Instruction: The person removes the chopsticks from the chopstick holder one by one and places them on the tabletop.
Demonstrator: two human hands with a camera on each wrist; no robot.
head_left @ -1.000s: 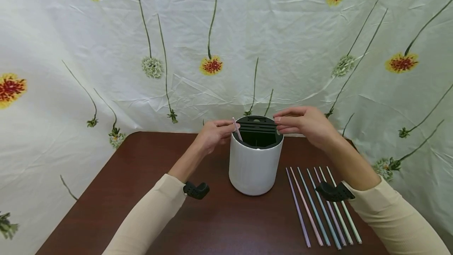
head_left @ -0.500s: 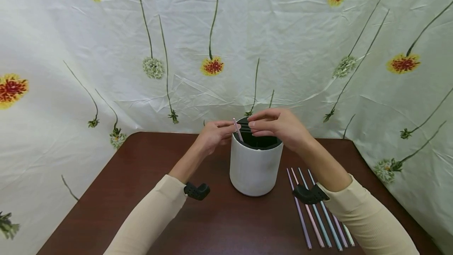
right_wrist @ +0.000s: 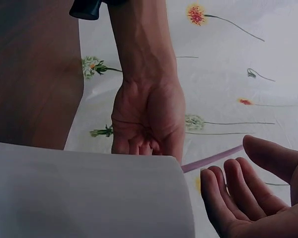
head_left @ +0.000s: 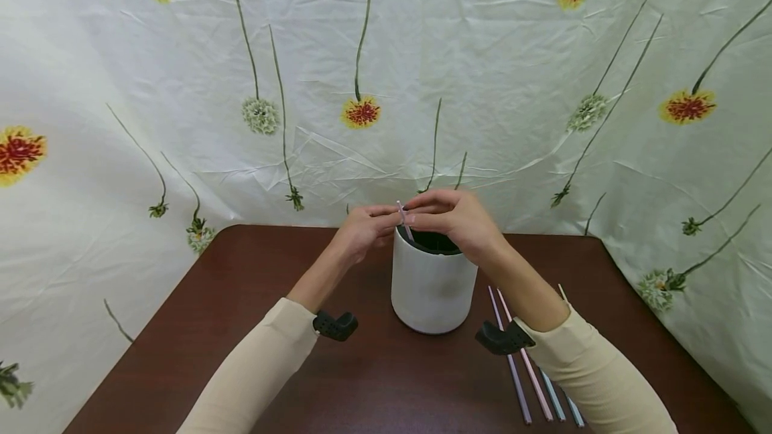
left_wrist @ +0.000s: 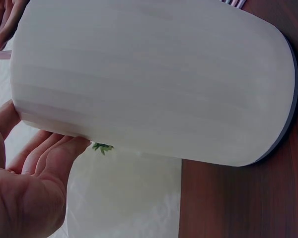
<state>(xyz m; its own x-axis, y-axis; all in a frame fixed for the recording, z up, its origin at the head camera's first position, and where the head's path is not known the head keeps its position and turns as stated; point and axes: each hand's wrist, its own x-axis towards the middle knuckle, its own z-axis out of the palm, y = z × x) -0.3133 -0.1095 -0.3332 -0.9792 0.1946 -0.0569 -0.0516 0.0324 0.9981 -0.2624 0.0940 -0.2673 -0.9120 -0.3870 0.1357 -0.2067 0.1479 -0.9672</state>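
A white round utensil holder (head_left: 431,297) with a dark insert (head_left: 439,241) stands upright on the table. One pinkish-purple chopstick (right_wrist: 208,161) leans in it, its upper end above the left rim. My left hand (head_left: 364,230) holds the holder's left side near the top. In the left wrist view its fingertips press the white wall, with the thumb by the rim. My right hand (head_left: 461,223) is over the opening, thumb at the chopstick's upper end. The right wrist view shows its other fingers apart from the stick and loosely bent. Part of the opening is hidden behind this hand.
Several chopsticks lie side by side on the dark wooden table (head_left: 289,367) to the holder's right, among them a purple one (head_left: 515,380) and a pink one (head_left: 537,387). My right forearm covers part of them. A flowered cloth (head_left: 494,72) hangs behind the table.
My right hand has moved left from the holder's right rim across the opening to the chopstick. The left hand and the holder have stayed in place.
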